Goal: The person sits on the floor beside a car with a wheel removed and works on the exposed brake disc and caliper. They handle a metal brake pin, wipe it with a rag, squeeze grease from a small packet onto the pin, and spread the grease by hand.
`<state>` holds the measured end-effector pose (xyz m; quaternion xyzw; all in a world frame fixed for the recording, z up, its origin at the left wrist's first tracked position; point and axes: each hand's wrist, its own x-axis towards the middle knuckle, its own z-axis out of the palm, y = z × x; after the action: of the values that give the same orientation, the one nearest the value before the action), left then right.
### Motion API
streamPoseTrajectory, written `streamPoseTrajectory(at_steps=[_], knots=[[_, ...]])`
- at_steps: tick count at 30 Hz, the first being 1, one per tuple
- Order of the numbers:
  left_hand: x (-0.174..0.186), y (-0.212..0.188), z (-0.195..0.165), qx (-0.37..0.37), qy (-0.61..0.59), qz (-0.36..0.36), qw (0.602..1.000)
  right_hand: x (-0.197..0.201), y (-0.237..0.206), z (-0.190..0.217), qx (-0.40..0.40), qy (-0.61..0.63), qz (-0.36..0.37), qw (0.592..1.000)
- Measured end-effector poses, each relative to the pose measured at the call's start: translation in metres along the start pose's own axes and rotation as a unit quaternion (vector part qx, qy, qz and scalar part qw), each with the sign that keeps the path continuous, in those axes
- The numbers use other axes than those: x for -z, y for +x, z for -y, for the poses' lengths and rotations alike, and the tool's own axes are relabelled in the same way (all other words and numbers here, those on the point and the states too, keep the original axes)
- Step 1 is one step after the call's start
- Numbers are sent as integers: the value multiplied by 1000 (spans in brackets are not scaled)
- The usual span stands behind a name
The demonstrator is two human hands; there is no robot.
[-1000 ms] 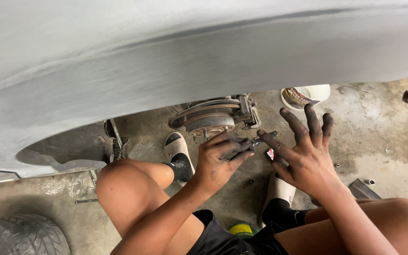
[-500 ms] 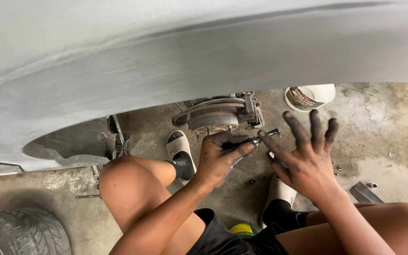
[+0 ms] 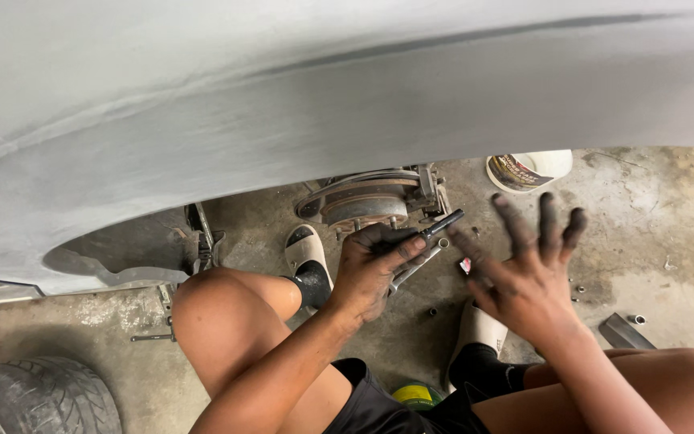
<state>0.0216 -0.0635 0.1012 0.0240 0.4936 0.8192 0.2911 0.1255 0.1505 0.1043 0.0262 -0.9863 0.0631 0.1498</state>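
A stained, cracked concrete floor carries everything here, and a grey car body panel fills the whole upper part of the view, hanging over the work. At the lower left corner a tyre lies on the floor, cut off by the picture's edge. Right of it the wheel arch opens, dark inside, and what sits in there is hard to make out. Under the panel's lower edge, near the middle, a rusty brake disc shows, its top half hidden by the bodywork. Just below it the left hand is closed around a slim metal tool, whose dark tip points up toward the disc. The right hand hangs just beside that tip with grimy fingers spread wide, holding nothing. Two pale sandals rest on the floor below the disc, the right one partly hidden by that hand. Small sockets lie scattered at the right, near a flat metal piece. A white tub stands against the panel's edge, half covered. Bare floor lies open at the far right.
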Motion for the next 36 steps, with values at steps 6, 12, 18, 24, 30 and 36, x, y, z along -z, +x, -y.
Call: streamPoseTrajectory(at_steps=[6, 12, 18, 24, 30, 36], knots=[[-2, -3, -3, 100, -92, 22, 991, -2, 0, 1, 2, 28, 15, 1000], [0, 2, -8, 194, -176, 4, 965, 9, 5, 5, 14, 86, -94, 992], [-3, 2, -7, 207, -192, -3, 959, 16, 10, 15, -166, 672, 17, 722], [-11, 2, -5, 176, -167, -31, 970, 6, 5, 27, -146, 756, 72, 635], [-18, 2, -3, 96, -156, 5, 983, 9, 7, 36, -131, 818, 59, 557], [-19, 0, -6, 108, -168, -8, 980, 18, 18, 42, -57, 474, -17, 879]])
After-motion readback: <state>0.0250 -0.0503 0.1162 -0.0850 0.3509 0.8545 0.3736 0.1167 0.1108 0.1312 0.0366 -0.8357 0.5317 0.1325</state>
